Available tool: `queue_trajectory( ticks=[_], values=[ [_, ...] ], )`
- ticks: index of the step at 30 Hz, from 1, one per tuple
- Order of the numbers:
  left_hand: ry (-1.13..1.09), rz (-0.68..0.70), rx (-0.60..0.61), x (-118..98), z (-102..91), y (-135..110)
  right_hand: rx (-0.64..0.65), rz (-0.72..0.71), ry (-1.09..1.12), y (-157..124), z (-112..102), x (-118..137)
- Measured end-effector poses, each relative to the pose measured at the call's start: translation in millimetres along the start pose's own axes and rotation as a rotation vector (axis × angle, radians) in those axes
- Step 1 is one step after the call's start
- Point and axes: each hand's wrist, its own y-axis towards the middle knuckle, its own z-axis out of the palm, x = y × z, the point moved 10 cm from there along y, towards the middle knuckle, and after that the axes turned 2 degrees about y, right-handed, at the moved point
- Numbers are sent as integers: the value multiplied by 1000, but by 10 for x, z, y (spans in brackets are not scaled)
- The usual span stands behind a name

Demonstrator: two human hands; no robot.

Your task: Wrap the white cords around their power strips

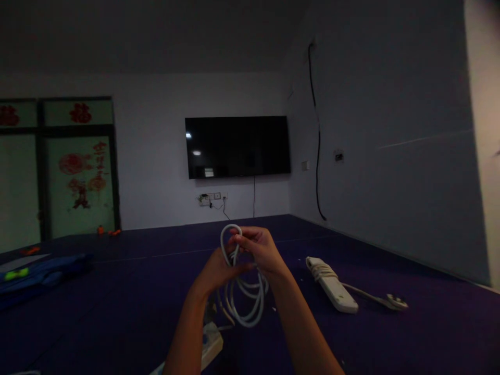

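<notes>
A white power cord [246,294] is gathered into several loops and held up in front of me. My left hand [219,271] grips the bundle from the left, fingers closed round it. My right hand [261,250] is closed on the top of the loops, pinching a strand. The cord runs down to a white power strip [211,344] lying on the dark purple floor below my left forearm.
A second white power strip [332,284] with wrapped cord and plug [394,301] lies to the right. A blue object [42,273] lies at far left. A black TV [238,147] hangs on the far wall above sockets [213,198].
</notes>
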Motion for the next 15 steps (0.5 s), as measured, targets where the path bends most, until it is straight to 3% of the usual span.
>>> queue_trajectory(
  ticks=[3,9,12,15],
  values=[
    [-68,-16,-17,15,-18,-3,-76,-8,-18,21,-35,-6],
    [-163,-211,-204,281,-226,-30,-133,-71,-204,72,-127,-59],
    [-205,-231,-273,323,-319,-35,-53,-63,-360,75,-130,-112],
    [-273,-246,-333,325,-411,-56,129,-35,-463,53,-23,-161]
  ],
)
